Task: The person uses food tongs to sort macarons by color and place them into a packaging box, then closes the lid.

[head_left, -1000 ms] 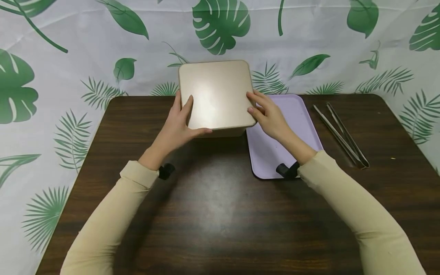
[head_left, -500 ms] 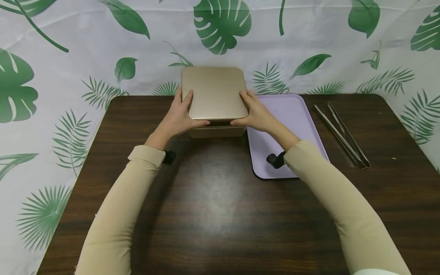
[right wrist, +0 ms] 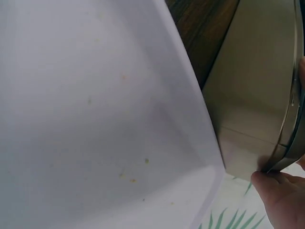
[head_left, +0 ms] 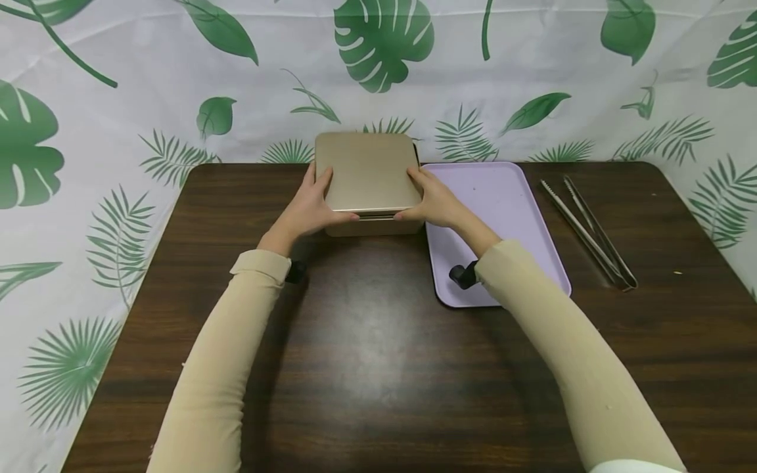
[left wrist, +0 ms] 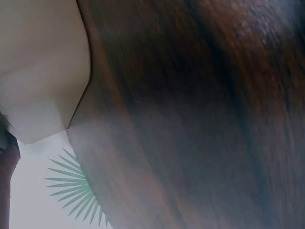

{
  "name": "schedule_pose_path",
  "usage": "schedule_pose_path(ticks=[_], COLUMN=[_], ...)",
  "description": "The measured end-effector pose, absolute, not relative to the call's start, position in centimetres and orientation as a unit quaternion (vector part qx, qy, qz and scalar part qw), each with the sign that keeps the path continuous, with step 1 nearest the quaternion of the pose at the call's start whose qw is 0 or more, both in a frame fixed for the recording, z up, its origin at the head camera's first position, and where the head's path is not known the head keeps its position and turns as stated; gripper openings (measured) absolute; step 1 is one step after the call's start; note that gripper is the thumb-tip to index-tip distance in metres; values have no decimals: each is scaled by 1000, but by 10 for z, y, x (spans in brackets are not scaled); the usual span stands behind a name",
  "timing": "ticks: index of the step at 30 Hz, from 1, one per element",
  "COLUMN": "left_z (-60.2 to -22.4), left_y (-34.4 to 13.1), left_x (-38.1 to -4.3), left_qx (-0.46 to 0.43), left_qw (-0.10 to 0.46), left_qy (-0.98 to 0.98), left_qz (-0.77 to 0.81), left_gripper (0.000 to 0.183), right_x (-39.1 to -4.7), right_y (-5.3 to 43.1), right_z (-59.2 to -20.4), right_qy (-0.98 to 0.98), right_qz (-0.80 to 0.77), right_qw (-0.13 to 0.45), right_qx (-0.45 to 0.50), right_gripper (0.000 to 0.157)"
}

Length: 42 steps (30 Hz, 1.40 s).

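A gold square tin stands at the back edge of the table, with its lid on top. A thin dark gap shows between lid and tin along the front. My left hand grips the lid's left front corner, thumb along the front edge. At the right front corner my right hand holds the lid the same way. The right wrist view shows the tin's side wall and fingers at the lid's rim. In the left wrist view the tin fills the upper left; that hand is mostly out of frame.
A lilac tray lies right beside the tin, under my right forearm, with small crumbs on it. Metal tongs lie spread farther right on the dark wooden table. A leaf-patterned cloth hangs behind the table.
The lid has come down and toward me onto the tin, from a raised, tilted position. My right hand has shifted left, its thumb now on the lid's front edge.
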<state>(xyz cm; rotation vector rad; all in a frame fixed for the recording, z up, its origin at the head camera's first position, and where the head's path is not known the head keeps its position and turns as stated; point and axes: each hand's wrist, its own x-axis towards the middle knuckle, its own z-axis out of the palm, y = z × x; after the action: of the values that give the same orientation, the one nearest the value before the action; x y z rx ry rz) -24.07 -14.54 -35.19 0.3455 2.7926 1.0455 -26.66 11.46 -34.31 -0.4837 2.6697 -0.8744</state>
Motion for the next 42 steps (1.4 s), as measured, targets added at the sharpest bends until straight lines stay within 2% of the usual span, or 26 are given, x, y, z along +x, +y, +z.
schedule_pose_path(ticks=[13, 20, 25, 29, 34, 36, 42], left_z=[-354, -355, -359, -362, -363, -363, -359], left_y=[-139, -140, -143, -142, -135, -133, -128], left_x=[-242, -243, -243, -243, -244, -245, -246], left_qx=[95, 95, 95, 85, 67, 62, 62], left_qw=[112, 114, 120, 105, 29, 16, 25], left_qy=[929, 929, 929, 934, 952, 959, 973], left_qz=[341, 339, 337, 330, 297, 276, 220], left_gripper=[114, 114, 114, 94, 60, 56, 56], right_x=[-263, -263, -263, -266, -274, -276, -278], right_y=[120, 122, 122, 121, 117, 116, 113], right_z=[-344, -347, -348, -348, -351, -353, -357], right_qy=[928, 925, 921, 921, 933, 934, 943], right_qz=[-310, -317, -337, -351, -313, -299, -252], right_qw=[130, 136, 132, 110, 99, 102, 100], right_qx=[-158, -161, -147, -124, -147, -166, -195], right_gripper=[108, 106, 86, 67, 65, 64, 61])
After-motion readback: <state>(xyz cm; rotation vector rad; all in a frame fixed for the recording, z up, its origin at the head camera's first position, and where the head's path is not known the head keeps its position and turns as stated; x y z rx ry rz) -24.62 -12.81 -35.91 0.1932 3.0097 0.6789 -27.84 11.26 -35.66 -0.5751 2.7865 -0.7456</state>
